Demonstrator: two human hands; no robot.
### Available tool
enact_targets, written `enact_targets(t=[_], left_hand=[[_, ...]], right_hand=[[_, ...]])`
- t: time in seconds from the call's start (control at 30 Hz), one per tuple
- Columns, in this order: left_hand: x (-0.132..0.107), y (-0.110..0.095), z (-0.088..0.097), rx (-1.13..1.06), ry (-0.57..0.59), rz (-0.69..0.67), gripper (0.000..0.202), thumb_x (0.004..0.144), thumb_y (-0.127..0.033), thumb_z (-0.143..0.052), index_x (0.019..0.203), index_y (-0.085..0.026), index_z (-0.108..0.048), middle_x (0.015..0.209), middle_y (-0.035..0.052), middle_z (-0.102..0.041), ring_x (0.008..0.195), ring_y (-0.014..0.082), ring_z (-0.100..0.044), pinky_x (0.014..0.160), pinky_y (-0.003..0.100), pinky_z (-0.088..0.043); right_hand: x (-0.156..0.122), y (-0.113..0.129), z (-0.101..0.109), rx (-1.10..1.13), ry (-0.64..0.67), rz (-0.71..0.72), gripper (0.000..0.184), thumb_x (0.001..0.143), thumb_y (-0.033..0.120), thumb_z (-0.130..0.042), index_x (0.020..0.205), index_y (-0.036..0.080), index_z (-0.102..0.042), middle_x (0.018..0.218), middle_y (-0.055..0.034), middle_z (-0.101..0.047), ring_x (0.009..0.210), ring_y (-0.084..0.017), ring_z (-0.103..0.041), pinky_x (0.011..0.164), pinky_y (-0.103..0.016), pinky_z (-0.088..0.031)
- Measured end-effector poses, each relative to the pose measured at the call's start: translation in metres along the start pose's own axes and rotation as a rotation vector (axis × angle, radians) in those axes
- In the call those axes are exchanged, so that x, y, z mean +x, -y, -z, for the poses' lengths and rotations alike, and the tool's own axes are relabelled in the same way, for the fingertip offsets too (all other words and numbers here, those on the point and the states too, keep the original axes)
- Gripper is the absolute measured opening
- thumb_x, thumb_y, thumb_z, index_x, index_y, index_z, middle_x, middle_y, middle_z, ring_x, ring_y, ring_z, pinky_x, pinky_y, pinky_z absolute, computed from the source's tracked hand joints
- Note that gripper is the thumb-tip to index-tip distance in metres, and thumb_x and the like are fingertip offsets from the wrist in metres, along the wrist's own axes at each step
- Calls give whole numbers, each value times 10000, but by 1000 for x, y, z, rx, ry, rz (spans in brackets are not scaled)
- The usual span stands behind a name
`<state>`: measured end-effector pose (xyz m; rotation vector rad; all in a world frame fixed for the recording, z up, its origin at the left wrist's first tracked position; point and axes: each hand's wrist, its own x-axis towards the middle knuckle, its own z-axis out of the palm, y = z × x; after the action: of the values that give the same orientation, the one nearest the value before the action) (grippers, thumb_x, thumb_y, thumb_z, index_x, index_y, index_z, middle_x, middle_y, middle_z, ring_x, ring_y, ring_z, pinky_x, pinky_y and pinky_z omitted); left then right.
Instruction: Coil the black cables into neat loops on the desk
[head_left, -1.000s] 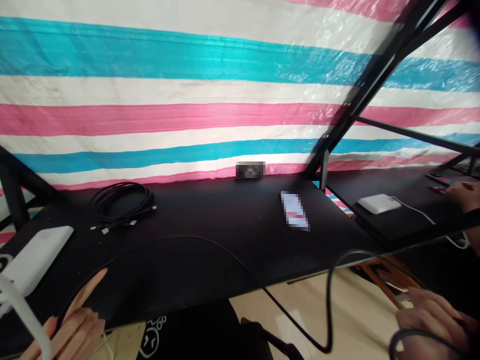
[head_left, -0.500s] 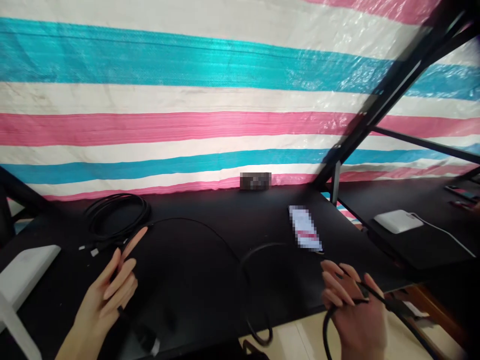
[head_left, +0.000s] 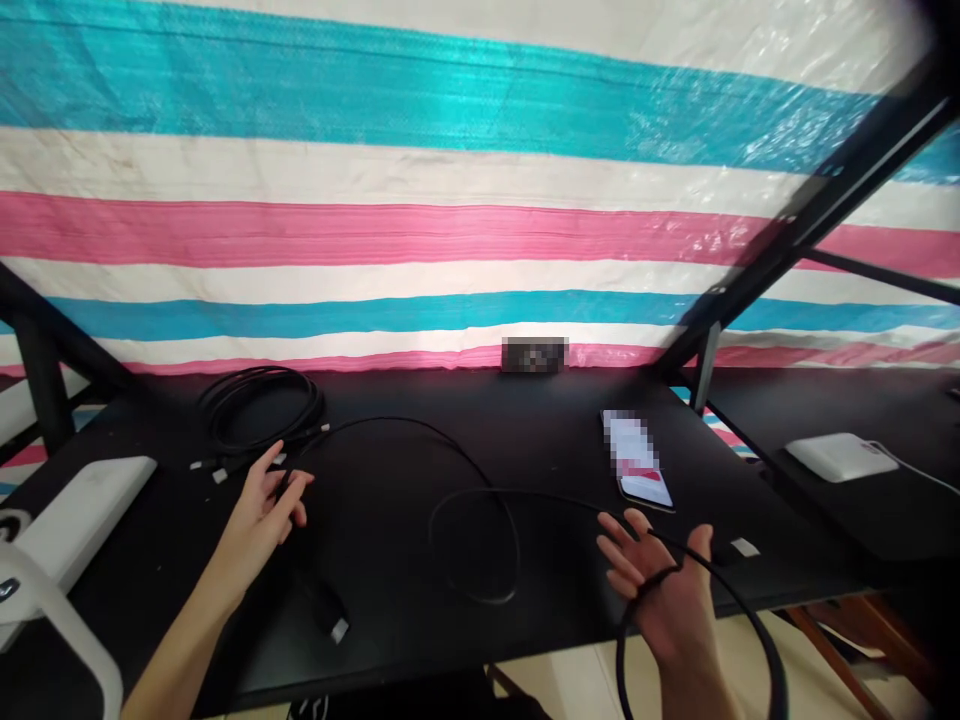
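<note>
At the near right, the right hand is open, palm up, with the black cable across it. This cable makes a loop on the table between both hands. The left hand has bent fingers; whether it grips, I cannot tell. Farther, a phone lies right, a coil left.

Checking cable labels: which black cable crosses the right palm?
The loose cable, looping across the middle of the table to the right hand. The coiled cabling lies apart, back left.
</note>
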<state>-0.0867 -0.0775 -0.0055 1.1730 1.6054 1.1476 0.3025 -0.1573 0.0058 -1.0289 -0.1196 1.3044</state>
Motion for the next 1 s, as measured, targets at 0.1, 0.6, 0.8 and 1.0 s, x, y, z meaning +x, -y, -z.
enact_targets(t=[0.1,0.6,0.8,1.0], left_hand=[[-7,5,-4,241,-155,-140,761,701,-470,-603,1366,-223,-327,1145,111,-506,867,205,-572,640,303,-474],[-38,-17,-79,729,419,-255,345,831,-466,-448,1000,-215,-614,787,16,-583,737,190,-551,766,367,-366],[-41,-28,-91,618,653,-177,157,763,-343,-544,815,-208,-604,759,8,-569,699,164,-519,675,299,-369],[-24,-18,-104,605,580,-291,384,776,-239,-462,1155,-200,-508,923,39,-526,730,156,-533,662,289,-401]], right_hand=[[-4,-2,-2,-35,-1,40,632,517,801,-569,714,202,-513,758,-43,-614,424,-58,-278,305,-160,-231],[1,-19,-23,13,-86,185,694,419,831,-584,757,225,-597,855,-47,-628,443,-48,-225,314,-159,-205],[7,-28,-38,-33,55,214,665,465,837,-546,732,228,-569,810,-39,-605,454,-63,-229,313,-170,-179],[14,-33,-61,-38,125,181,607,480,776,-613,725,228,-521,734,19,-525,436,-49,-227,321,-160,-211]])
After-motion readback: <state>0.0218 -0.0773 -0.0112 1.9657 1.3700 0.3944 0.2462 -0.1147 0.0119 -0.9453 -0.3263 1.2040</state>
